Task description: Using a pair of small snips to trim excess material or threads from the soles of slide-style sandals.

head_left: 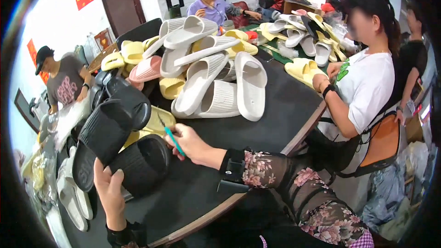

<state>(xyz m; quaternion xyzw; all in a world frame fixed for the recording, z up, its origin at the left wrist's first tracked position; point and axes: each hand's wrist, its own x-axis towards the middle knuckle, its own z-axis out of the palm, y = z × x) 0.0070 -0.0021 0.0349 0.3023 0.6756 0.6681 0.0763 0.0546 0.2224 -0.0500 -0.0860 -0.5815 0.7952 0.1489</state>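
Observation:
My left hand (pixel 109 193), low on the left, grips a black slide slipper (pixel 143 163) by its near end. A second black slipper (pixel 104 128) lies against it, partly behind my fingers. My right hand (pixel 195 143) is closed on a slim teal-handled tool (pixel 174 142) with a thin, dark, pointed tip. That tip is angled up and left, just beyond the held slipper, over a yellow slipper (pixel 161 118). More black slippers (pixel 128 101) are stacked behind.
Grey slippers (pixel 250 87) are heaped on the dark table (pixel 287 105), with yellow ones and a pink slipper (pixel 146 70). Grey slippers (pixel 71 193) lie at the left edge. At right, a co-worker in a white shirt (pixel 372 82) handles a yellow slipper (pixel 303 71). Other people work around the table.

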